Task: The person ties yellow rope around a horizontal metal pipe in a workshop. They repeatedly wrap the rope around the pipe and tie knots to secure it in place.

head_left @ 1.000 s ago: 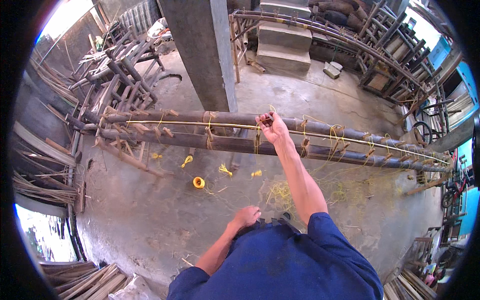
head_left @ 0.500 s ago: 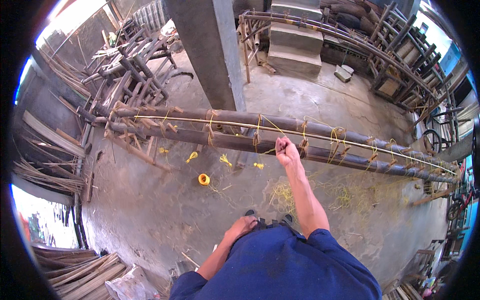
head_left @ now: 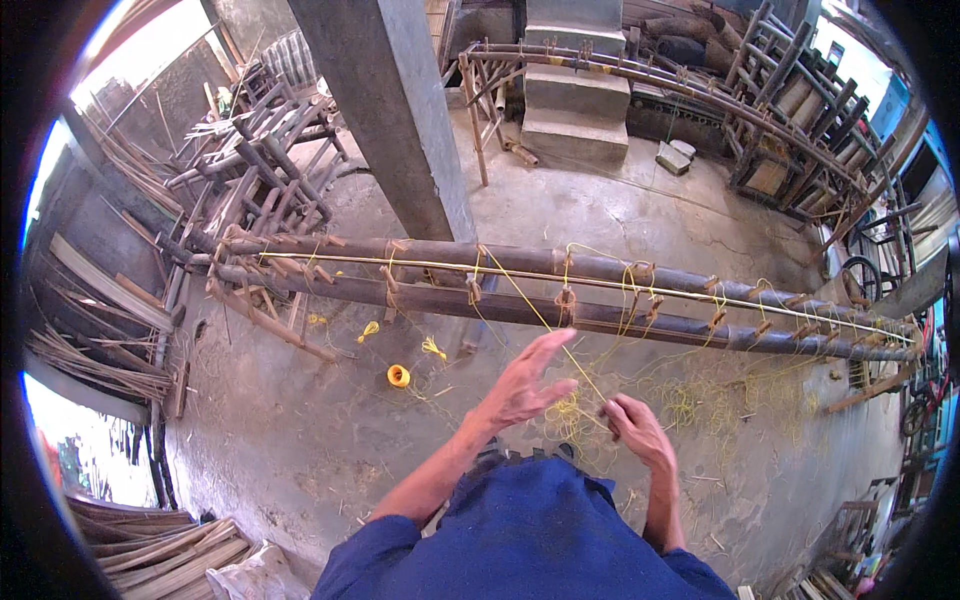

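**Yellow cord drawn between two hands and a pair of poles**

At the centre of the frame we see a yellow cord (head_left: pixel 530 306) running straight and slantwise from the far pole, at upper centre, down to the right hand (head_left: pixel 638 428). The right fingers are folded closed on the cord. The left hand (head_left: pixel 520 388) is spread wide, thumb apart from the fingers; its fingertips lie just beside the cord, and we cannot tell whether they touch it.

We count two long dark poles (head_left: pixel 430 298) side by side across the middle of the frame, one thin pale rod lengthwise between them, one yellow roll (head_left: pixel 399 375) on the floor left of the hands, and three small yellow bundles (head_left: pixel 369 331) near it. Loose yellow tangles (head_left: pixel 685 405) lie right of the hands.

The near pole's lower edge passes just beyond the left fingertips. Concrete floor (head_left: pixel 290 430) stretches from that edge to a heap of strips (head_left: pixel 170 545) at lower left; beyond the poles, we follow the floor to concrete steps (head_left: pixel 575 135) at upper centre.
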{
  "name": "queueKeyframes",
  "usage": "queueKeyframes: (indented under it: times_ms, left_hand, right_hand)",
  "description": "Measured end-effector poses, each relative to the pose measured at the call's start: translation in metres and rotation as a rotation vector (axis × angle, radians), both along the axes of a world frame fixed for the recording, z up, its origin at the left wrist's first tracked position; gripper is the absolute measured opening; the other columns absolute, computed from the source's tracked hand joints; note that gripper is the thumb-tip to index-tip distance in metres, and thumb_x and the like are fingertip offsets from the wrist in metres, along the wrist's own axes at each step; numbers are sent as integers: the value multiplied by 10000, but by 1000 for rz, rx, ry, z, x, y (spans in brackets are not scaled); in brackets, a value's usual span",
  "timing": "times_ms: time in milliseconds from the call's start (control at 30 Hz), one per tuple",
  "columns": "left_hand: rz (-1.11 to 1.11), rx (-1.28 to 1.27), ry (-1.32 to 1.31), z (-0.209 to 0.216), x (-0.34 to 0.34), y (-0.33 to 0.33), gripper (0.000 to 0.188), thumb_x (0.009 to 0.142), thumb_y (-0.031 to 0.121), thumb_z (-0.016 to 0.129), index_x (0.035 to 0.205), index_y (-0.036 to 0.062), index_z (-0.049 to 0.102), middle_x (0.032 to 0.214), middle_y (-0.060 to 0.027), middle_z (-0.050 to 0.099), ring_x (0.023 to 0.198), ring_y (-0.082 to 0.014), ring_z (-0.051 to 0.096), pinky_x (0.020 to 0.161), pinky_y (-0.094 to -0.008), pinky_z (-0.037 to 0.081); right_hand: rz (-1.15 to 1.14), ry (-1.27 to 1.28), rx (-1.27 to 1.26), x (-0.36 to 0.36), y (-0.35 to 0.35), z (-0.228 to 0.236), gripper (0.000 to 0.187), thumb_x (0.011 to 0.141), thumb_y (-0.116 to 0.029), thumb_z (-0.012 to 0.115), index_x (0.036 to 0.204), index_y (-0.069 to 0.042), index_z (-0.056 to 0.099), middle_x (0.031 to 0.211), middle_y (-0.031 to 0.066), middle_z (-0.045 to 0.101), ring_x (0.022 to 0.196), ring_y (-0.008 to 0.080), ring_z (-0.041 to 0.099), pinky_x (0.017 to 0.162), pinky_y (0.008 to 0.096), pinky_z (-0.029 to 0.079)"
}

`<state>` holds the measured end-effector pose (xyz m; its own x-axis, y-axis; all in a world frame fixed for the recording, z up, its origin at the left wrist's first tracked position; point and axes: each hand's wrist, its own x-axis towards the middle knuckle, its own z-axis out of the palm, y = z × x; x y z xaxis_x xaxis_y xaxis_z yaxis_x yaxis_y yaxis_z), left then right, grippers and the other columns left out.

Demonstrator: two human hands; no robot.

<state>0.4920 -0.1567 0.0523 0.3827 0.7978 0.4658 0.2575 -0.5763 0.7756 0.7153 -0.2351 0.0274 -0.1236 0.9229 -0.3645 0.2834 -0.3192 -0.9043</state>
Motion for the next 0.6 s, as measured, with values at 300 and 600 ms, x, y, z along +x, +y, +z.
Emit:
queueKeyframes:
  times_ms: [300,600]
  left_hand:
    - [-792,-598,674,51,54,21,466,1009,418,395,1119,51,661,755,-89,683,709,-207,655,795,-325,508]
    - [-764,-512,200,75,5,46,499,1015,384,378,1306,8,529,1296,-146,558,1339,-263,389,1029,-398,408]
  right_hand:
    - [-236,62,369,50,15,84,208,979,-184,486,891,-41,609,687,-17,502,647,72,457,574,242,387]
    - [207,333,332,-3,33,90,314,1003,-289,478,858,-38,599,673,-32,501,620,45,465,553,207,402]
